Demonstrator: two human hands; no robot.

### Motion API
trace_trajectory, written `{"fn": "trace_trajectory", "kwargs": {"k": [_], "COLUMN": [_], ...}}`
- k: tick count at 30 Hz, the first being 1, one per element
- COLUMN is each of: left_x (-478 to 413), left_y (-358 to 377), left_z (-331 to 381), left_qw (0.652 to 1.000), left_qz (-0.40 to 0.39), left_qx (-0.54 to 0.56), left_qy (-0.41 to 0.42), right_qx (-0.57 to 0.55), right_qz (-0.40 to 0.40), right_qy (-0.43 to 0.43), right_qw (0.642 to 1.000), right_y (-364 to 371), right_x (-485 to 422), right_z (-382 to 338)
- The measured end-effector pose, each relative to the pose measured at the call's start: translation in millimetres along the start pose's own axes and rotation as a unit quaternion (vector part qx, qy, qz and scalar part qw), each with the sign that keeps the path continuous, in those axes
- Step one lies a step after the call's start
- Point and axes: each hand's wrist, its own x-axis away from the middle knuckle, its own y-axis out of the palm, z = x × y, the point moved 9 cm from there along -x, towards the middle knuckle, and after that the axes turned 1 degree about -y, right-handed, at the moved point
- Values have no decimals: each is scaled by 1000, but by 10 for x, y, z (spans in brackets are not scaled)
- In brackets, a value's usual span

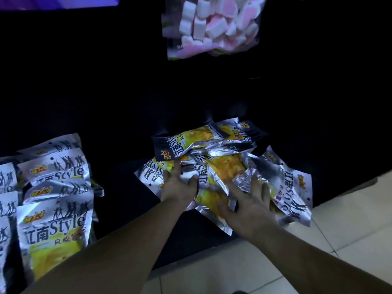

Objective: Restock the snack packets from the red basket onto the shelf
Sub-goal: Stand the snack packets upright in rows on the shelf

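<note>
A loose heap of silver-and-yellow snack packets [222, 166] lies on a dark low shelf [127, 128], some face up, some turned over. My left hand [178, 185] rests on the heap's left side, its fingers spread on the packets and the thumb against a silver one. My right hand [248, 200] lies flat on the heap's right side with fingers spread over a yellow packet. Whether either hand grips a packet is unclear. The red basket is out of view.
A neat row of the same snack packets [55, 211] stands at the left on the shelf. A clear bag of pink and white marshmallows [214, 24] hangs above. Pale floor tiles [350, 225] show at lower right. A purple edge [59, 2] at top left.
</note>
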Motion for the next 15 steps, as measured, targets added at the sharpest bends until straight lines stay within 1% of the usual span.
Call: {"fn": "trace_trajectory", "kwargs": {"k": [1, 3, 5, 7, 8, 10, 13, 15], "left_x": [28, 86, 168, 257, 278, 338, 415, 469], "left_y": [-29, -82, -135, -212, -260, -426, -781, -966], "left_z": [-10, -97, -186, -242, -264, -250, -183, -121], "left_qw": [999, 994, 991, 989, 988, 987, 988, 985], "left_qz": [-11, -33, -60, -93, -112, -143, -155, -166], "left_qx": [38, 99, 114, 115, 110, 77, 12, -53], "left_qy": [6, 16, 24, 14, 8, -4, -2, 7], "right_qx": [-22, -1, 39, 20, 1, 5, 28, 38], "right_qz": [-2, -9, -53, -116, -146, -185, -204, -201], "right_qy": [-24, -82, -117, -113, -99, -71, -58, -56], "right_qw": [999, 997, 991, 987, 984, 980, 977, 977], "right_y": [-5, -15, 52, 159, 210, 274, 268, 206], "right_x": [-26, -86, -151, -223, -254, -294, -299, -254], "right_z": [-47, -223, -413, -526, -551, -562, -646, -724]}}
